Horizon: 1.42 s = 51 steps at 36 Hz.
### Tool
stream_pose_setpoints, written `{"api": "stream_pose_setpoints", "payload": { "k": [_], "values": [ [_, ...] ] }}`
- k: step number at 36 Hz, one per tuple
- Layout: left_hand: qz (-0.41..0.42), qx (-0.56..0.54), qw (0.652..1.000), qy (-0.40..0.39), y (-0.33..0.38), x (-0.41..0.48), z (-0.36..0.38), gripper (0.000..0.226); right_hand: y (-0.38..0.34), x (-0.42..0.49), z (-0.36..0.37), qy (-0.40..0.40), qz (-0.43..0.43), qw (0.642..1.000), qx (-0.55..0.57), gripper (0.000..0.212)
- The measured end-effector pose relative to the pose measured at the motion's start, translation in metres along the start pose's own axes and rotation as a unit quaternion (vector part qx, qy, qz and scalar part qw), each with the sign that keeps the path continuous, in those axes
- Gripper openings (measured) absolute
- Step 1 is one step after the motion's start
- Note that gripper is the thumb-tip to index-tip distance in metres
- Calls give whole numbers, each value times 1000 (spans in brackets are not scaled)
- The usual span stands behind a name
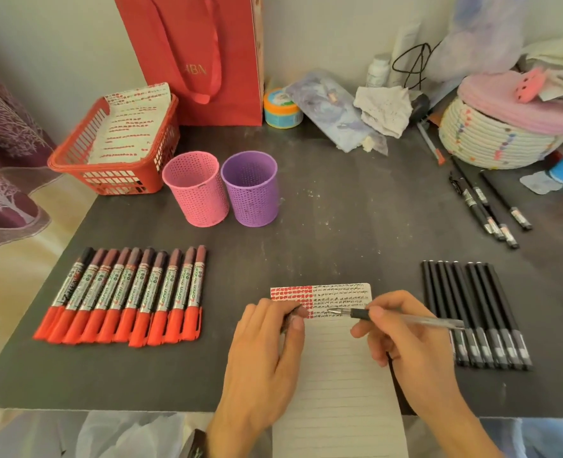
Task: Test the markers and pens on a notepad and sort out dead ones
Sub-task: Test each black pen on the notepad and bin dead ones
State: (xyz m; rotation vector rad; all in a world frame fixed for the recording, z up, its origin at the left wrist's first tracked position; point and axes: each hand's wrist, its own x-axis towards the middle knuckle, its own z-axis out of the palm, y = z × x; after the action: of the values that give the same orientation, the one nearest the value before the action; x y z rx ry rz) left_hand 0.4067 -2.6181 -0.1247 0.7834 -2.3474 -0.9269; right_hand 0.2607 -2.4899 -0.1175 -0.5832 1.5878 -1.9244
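Head view: your right hand (402, 335) pinches the pen (405, 317), likely light, stiff and slippery, at its dark grip, tip on the notepad (336, 375) on the table (306, 226), while your left hand (263, 352) pinches a dark cap-like piece (288, 320).

**Surface headcount**

Ten red markers (126, 292) near left. Two cups: pink cup (194, 190), purple cup (252, 190). One red basket (118, 173), one notepad (336, 375), one clear pen (415, 319), one dark cap (290, 320). Roughly eight black pens (478, 312) near right, four-ish loose pens (470, 201) far right.

Red bag (240, 61), rope basket (491, 140), small jar (281, 109)
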Motion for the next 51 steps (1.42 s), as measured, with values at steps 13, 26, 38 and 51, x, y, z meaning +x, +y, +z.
{"api": "stream_pose_setpoints", "payload": {
  "k": [13, 26, 38, 51],
  "values": [
    [-24, -18, 1000, -8, -7, 1, 3, 29, -1, -3, 0, -19, -11, 1000, 13, 13],
    [2, -10, 1000, -4, -5, 0, -1, 25, -3, -5, 5, -47, -7, 995, -90, 5],
    [-15, -88, 996, 7, -5, 0, -1, 34, -2, -2, 8, -66, -10, 992, -107, 6],
    [18, 89, 996, -12, -13, 0, 4, 50, -27, -10, -21, 42, 7, 998, -49, 20]
  ]
}}
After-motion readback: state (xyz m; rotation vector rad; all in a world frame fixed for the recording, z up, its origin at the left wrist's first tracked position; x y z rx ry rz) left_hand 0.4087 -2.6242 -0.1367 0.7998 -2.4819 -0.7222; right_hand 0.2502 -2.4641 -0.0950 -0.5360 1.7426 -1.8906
